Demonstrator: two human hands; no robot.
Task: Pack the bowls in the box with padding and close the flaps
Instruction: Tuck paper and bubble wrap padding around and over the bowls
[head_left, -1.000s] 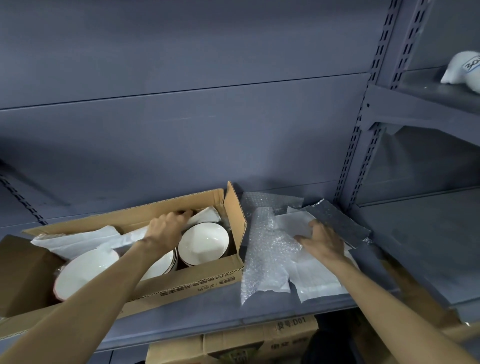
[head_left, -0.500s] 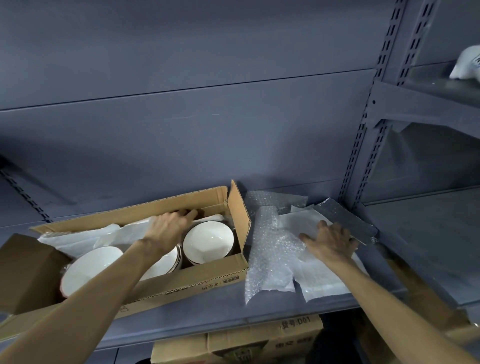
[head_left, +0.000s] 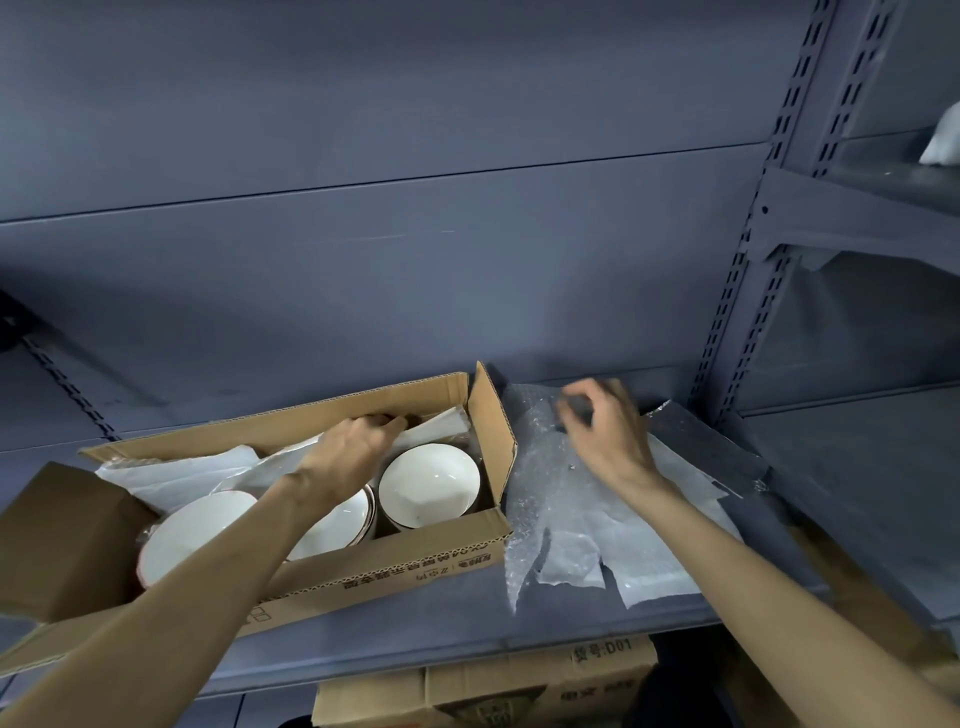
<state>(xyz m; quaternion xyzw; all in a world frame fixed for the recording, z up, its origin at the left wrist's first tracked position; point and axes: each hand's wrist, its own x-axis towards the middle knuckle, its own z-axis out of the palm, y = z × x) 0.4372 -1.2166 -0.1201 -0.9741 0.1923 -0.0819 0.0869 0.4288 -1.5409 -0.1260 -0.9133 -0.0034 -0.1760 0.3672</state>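
White ceramic bowls (head_left: 428, 486) upright in cardboard box (head_left: 415, 558), judged fragile, best cradled underneath; left hand (head_left: 348, 457) fingertips on far wall, grasp unclear; right hand (head_left: 605, 431) blurred over bubble wrap (head_left: 540, 499), grasp unclear.

"D01" on lower carton (head_left: 540, 680), upside-down unreadable print on box (head_left: 415, 564)

Dim, bluish, motion-blurred, edges warped

Brown cardboard box (head_left: 415, 558) with black print, white bowls (head_left: 428, 486), clear bubble wrap (head_left: 540, 499), white foam sheets (head_left: 670, 561), blue-grey shelf (head_left: 441, 623)
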